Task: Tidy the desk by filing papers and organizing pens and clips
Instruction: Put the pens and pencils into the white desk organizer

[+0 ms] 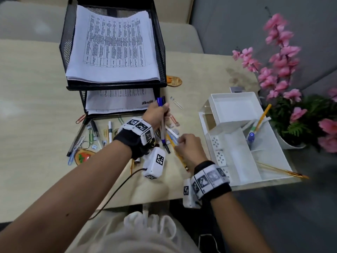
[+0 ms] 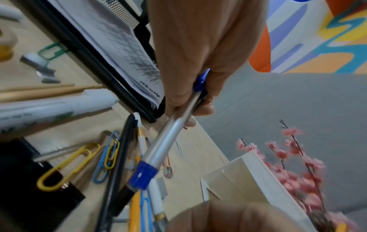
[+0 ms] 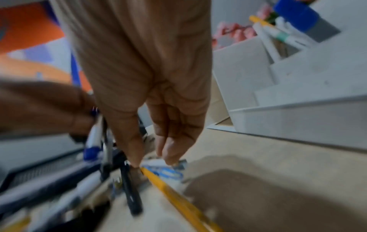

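My left hand [image 1: 159, 110] grips a bundle of pens [image 1: 162, 129] upright in front of the black mesh paper tray [image 1: 116, 85]. The bundle holds a clear blue-capped pen [image 2: 164, 141] and a black one. My right hand [image 1: 187, 148] reaches down into the loose pile just right of it. Its thumb and fingertips [image 3: 170, 160] pinch at the tip of a yellow pencil [image 3: 168, 188] beside a white pen [image 3: 154, 163] and a blue paper clip [image 3: 168, 172]. Printed papers [image 1: 113, 46] fill both tray levels.
A white desk organizer [image 1: 235, 106] stands at the right with several pens [image 1: 255, 128] in one slot; a gold pen [image 1: 280, 170] lies across its front corner. Loose pens, coloured clips and a keychain [image 1: 83, 157] lie at the left. Pink flowers [image 1: 280, 66] stand behind the organizer.
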